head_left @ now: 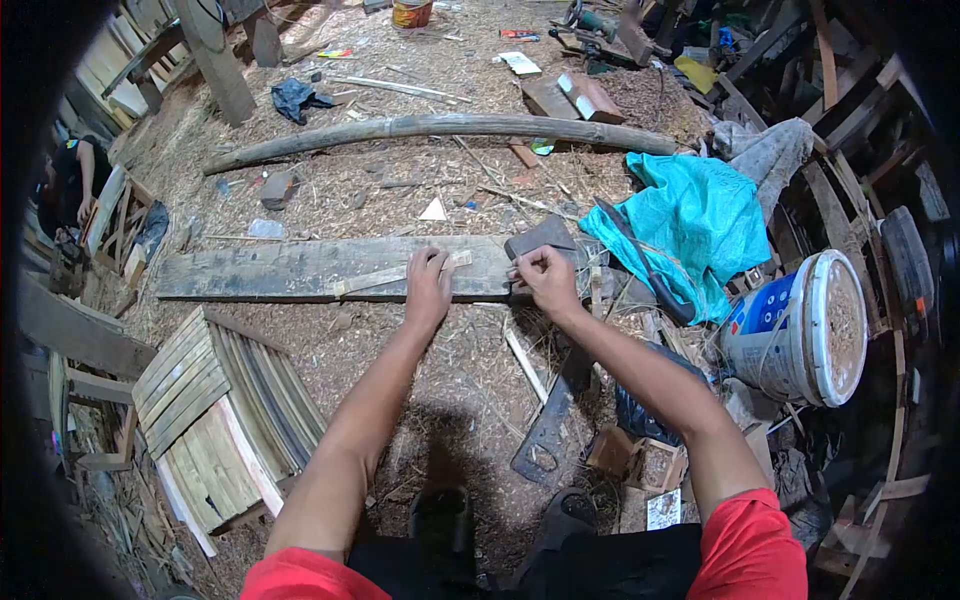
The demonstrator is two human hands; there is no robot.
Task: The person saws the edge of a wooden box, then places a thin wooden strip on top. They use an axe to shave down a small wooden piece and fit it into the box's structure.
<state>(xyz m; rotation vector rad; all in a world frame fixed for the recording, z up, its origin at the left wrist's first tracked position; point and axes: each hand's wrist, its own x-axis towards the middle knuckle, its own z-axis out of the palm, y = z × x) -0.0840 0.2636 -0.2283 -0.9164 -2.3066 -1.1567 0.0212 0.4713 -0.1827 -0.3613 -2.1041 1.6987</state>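
A long weathered plank [240,270] lies flat across the ground in front of me. On it rests a thin pale wooden strip [380,279], with my left hand [430,285] closed over its right part and holding it against the plank. My right hand [548,280] is over the plank's right end, its thumb and fingers pinched together. Whatever is between those fingertips is too small to make out. Just beyond the right hand sits a dark flat block [540,238]. A handsaw [550,425] lies on the ground below my right forearm.
A slatted wooden piece [225,410] stands at left. To the right are a teal sack [690,225] and a white bucket [775,330] of sawdust. A long curved pole [430,125] lies beyond the plank. Another person's arm [87,175] shows far left.
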